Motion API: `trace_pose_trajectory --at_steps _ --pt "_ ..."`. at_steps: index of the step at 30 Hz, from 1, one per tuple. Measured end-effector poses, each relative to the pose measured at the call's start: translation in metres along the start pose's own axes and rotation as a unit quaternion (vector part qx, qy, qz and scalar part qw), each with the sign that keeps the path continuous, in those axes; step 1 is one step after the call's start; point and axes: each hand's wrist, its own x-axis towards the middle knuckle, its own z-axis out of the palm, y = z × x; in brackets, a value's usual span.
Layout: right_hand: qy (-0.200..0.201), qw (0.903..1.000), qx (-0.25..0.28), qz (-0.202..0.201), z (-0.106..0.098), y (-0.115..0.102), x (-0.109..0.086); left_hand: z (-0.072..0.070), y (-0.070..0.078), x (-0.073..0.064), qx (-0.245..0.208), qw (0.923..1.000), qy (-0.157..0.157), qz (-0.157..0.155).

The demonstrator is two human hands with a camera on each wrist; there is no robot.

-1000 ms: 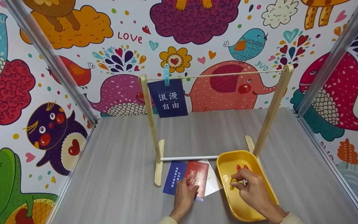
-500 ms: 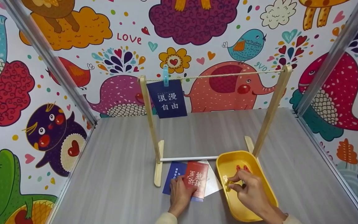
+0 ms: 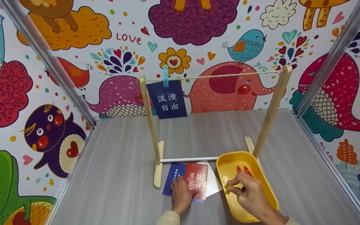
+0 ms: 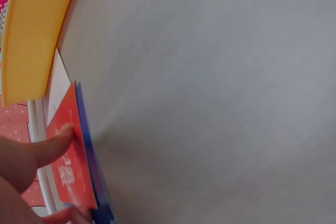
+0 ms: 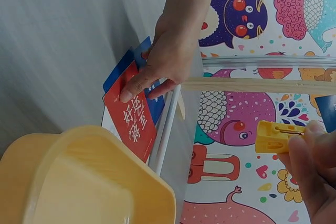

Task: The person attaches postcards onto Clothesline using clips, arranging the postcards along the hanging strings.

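Observation:
My right hand (image 3: 252,193) pinches a yellow clothespin (image 5: 273,136) between thumb and fingertips, over the left side of a yellow tray (image 3: 220,162). Red clothespins (image 3: 239,169) lie in the tray, partly hidden by that hand. My left hand (image 3: 181,192) grips the near left corner of a red card (image 3: 198,175), thumb on its printed face in the left wrist view. Under the red card lie a blue card (image 3: 171,178) and a white card (image 3: 213,184). A dark blue card (image 3: 169,100) hangs from a rope, held by a light blue clothespin (image 3: 165,76).
A wooden frame (image 3: 150,122) stands behind the cards, with the rope (image 3: 223,76) across its top and a white rod (image 3: 189,159) low between its posts. The grey tabletop (image 3: 117,175) surrounds it. Printed walls with metal edge rails (image 3: 345,40) enclose the space.
My right hand has moved slightly left with the yellow clothespin, to the tray's left wall. My left hand has shifted a little left and its hold on the red card has changed.

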Motion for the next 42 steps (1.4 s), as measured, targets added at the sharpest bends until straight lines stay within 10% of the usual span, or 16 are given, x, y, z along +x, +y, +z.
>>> trace_pose_trajectory --at_steps 8,20,28,34,42 --pt "-0.006 0.9998 0.021 0.001 0.003 -0.002 -0.002 -0.007 -0.008 0.003 -0.038 0.9992 -0.012 0.007" --pt "-0.016 0.9993 0.034 0.000 0.001 0.001 -0.006 -0.032 -0.021 0.014 -0.091 0.9860 -0.129 -0.054" --pt "-0.028 0.9993 0.016 0.017 0.000 0.003 -0.006 -0.043 -0.033 0.015 -0.149 0.9693 -0.172 -0.093" --pt "-0.031 0.9994 0.014 0.005 0.000 0.005 -0.003 -0.048 -0.033 0.015 -0.224 0.9384 -0.211 -0.157" --pt "-0.043 0.9989 0.019 -0.007 -0.004 0.006 0.010 -0.056 -0.029 0.009 -0.274 0.9236 -0.221 -0.153"
